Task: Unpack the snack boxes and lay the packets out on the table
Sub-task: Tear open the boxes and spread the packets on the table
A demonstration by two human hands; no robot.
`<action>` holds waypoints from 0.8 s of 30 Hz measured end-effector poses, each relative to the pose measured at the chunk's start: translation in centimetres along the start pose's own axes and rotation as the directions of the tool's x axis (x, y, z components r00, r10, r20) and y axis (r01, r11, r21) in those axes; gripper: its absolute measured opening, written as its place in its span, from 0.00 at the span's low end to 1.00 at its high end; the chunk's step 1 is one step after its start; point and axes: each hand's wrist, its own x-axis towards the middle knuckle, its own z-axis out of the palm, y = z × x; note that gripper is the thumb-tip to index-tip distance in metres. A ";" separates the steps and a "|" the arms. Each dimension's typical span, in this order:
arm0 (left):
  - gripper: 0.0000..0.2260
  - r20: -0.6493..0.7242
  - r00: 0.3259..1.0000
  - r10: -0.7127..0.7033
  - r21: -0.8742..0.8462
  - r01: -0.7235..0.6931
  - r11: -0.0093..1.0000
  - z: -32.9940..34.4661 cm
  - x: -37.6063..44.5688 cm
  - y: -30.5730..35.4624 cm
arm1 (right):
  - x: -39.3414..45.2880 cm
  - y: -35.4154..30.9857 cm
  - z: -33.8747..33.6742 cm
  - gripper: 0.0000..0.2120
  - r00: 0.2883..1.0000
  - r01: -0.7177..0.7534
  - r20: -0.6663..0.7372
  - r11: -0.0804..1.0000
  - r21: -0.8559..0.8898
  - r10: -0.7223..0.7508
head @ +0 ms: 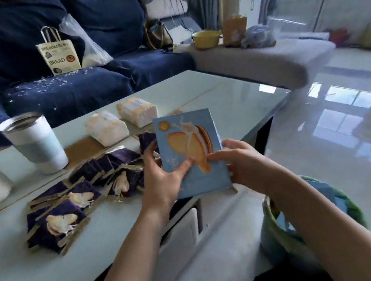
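Nearest me, a green bag [311, 225] sat beside the person's right forearm. Both hands gripped one blue snack box [190, 153] above the table's [232, 92] near edge: the left hand [161, 178] clasped its left side, the right hand [240, 159] its right side, thumbs on the front, likely steadying it for opening. To the left, purple packets [70, 201] lay fanned out, overlapping, too many to count surely. Beyond stood one white tumbler [35, 142] and two pale wrapped bundles [121, 120].

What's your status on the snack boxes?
Left hand and right hand both gripping blue box, closed as far as shown. Purple packets spread on table. Tumbler nearby, not blocking.
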 end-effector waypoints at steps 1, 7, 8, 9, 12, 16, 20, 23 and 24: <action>0.29 0.059 0.998 -0.014 0.001 0.014 1.000 1.4 -0.2 -0.3 | -0.6 0.2 -1.7 0.14 1.000 -0.002 -0.030 1.000 -0.005 0.002; 0.29 0.393 0.900 -0.190 0.058 0.182 0.982 10.0 -1.7 -2.8 | -4.7 2.7 -11.9 0.20 0.967 -0.045 -0.253 0.996 -0.072 0.025; 0.29 0.436 0.877 -0.203 0.097 0.178 0.979 11.3 -2.0 -3.5 | -5.3 3.3 -13.4 0.21 0.960 -0.050 -0.279 0.994 -0.095 0.022; 0.29 0.472 0.855 -0.216 0.143 0.168 0.975 12.6 -2.4 -4.3 | -5.8 3.8 -14.8 0.22 0.954 -0.059 -0.298 0.991 -0.124 0.020; 0.28 0.568 0.764 -0.308 0.249 0.196 0.948 15.9 -3.3 -7.2 | -7.0 5.4 -18.2 0.22 0.929 -0.122 -0.369 0.972 -0.202 0.039; 0.28 0.632 0.640 -0.438 0.363 0.256 0.896 18.5 -4.7 -10.0 | -8.0 8.6 -21.3 0.19 0.892 -0.258 -0.432 0.932 -0.254 0.130; 0.33 0.603 0.628 -0.492 0.412 0.284 0.866 20.9 -5.1 -11.7 | -7.8 11.2 -23.7 0.16 0.847 -0.312 -0.502 0.927 -0.207 0.174; 0.33 0.578 0.655 -0.487 0.459 0.232 0.857 23.2 -5.1 -13.0 | -7.1 12.0 -25.1 0.13 0.788 -0.359 -0.588 0.912 -0.197 0.183; 0.33 0.577 0.662 -0.477 0.482 0.196 0.854 24.0 -5.1 -13.4 | -6.9 12.2 -25.5 0.11 0.770 -0.377 -0.610 0.905 -0.199 0.187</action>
